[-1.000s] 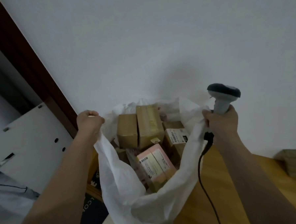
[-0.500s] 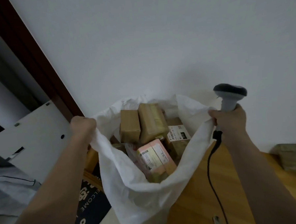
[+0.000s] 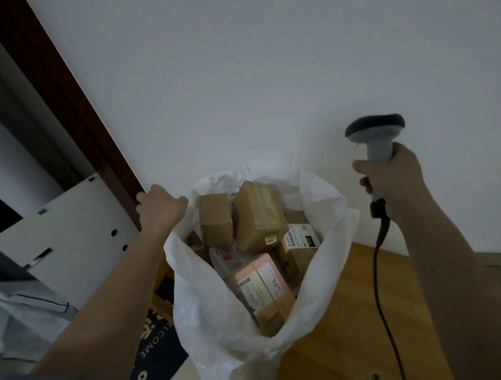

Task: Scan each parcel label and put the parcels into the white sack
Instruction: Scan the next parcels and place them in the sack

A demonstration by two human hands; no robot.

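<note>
Gripping scanner (image 3: 375, 136) in right hand (image 3: 394, 179), left hand (image 3: 160, 206) seemingly holding sack (image 3: 210, 322)

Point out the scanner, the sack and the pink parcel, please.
scanner (image 3: 374, 128): head view, on its dark head.
sack (image 3: 209, 314): head view, on its near left wall.
pink parcel (image 3: 263, 288): head view, on its labelled top face.

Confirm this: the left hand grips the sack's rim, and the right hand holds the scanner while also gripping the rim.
Not quite. In the head view the right hand holds only the scanner, clear of the sack. The left hand grips the rim.
</note>
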